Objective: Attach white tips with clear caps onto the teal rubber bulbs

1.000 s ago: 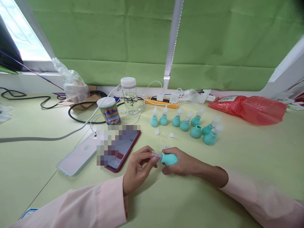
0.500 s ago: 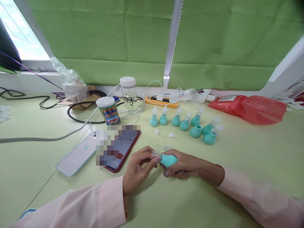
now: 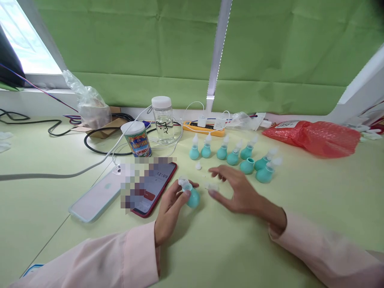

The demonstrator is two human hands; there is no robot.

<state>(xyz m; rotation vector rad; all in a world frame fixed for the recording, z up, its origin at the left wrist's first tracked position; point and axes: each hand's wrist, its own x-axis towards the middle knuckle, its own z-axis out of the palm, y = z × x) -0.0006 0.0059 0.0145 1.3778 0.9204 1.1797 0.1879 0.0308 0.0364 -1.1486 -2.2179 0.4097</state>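
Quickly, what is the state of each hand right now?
Left hand: closed, holding a teal bulb with a clear piece at its neck.
Right hand: open, with nothing visible in its grip.

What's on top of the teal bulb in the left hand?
A translucent piece tops the teal bulb; the left hand hides part of the bulb's side.

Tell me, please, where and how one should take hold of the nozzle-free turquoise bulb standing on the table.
I'd probably pinch the nozzle-free bulb by its narrow neck, coming from the near side and slightly above. It stands mouth up, its neck rising above the round body; bulbs with nozzles crowd it behind and to the right, while the right hand is on the near side.
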